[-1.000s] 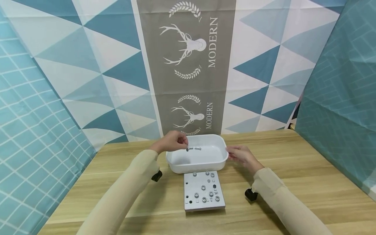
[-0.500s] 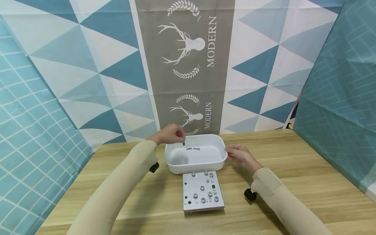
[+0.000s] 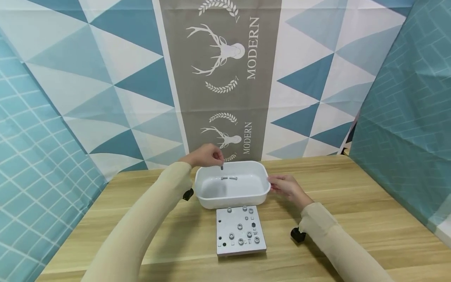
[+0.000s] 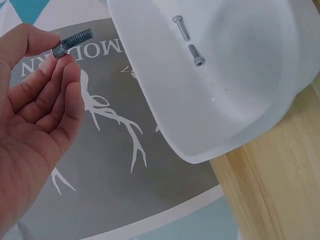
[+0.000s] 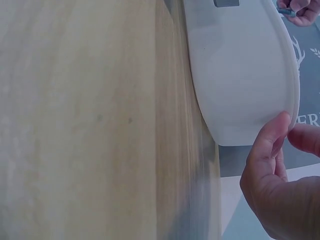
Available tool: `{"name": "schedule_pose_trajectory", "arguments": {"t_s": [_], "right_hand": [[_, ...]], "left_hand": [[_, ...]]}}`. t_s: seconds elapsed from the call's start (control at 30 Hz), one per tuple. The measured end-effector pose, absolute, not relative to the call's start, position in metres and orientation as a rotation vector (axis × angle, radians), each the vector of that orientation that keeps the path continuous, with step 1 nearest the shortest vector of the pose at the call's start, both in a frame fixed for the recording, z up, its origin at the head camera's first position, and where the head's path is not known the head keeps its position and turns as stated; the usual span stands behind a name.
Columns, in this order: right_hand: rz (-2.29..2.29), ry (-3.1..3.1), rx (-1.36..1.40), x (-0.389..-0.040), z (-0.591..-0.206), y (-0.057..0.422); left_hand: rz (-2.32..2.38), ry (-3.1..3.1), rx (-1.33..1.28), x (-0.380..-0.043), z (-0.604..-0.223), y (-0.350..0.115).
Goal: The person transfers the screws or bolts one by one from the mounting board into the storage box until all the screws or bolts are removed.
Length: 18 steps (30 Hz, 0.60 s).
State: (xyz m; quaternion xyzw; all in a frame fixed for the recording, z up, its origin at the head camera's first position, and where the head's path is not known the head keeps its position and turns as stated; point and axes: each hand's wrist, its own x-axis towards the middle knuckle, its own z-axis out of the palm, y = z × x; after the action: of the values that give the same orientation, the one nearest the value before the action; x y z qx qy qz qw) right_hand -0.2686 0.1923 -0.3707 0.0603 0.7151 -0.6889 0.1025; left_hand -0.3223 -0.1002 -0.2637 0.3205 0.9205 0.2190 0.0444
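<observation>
Thumb and fingertips of my left hand (image 3: 207,155) pinch a socket head bolt (image 4: 78,38) by its head. The threaded end points away from the fingers. The hand is raised over the back left of a white plastic tub (image 3: 225,202). Inside the tub, two more socket head bolts (image 4: 182,28) lie end to end on the floor. My right hand (image 3: 286,185) pinches the tub's right-hand rim, as the right wrist view also shows. In front of the tub lies a silver metal plate (image 3: 227,227) with several bolt heads set into it and some open holes.
All of it stands on a wooden table (image 3: 303,254). Behind the table's back edge hangs a patterned cloth (image 3: 299,98) with triangles and deer heads. Blue cloths close off the left and right sides. Black wrist devices (image 3: 298,235) hang below the sleeves.
My left hand has lifted up and back from near the tub's floor, carrying the bolt. My right hand keeps its hold on the rim. The head view has shifted slightly.
</observation>
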Motion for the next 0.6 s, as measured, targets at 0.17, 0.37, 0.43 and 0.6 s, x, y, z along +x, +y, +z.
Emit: {"name": "schedule_pose_trajectory", "arguments": {"t_s": [0.17, 0.37, 0.43, 0.6], "right_hand": [[-2.032, 2.125, 0.200, -0.269, -0.371, 0.194], [-2.003, 2.157, 0.167, -0.271, -0.371, 0.194], [-2.007, 2.158, 0.161, -0.271, -0.371, 0.193], [-2.022, 2.139, 0.170, -0.272, -0.373, 0.192]], "left_hand": [[0.730, 2.796, 0.950, -0.329, -0.260, -0.096], [0.772, 2.810, 0.908, -0.338, -0.264, -0.092], [0.762, 2.807, 0.898, -0.341, -0.267, -0.091], [0.725, 2.780, 0.812, -0.349, -0.280, -0.088]]}}
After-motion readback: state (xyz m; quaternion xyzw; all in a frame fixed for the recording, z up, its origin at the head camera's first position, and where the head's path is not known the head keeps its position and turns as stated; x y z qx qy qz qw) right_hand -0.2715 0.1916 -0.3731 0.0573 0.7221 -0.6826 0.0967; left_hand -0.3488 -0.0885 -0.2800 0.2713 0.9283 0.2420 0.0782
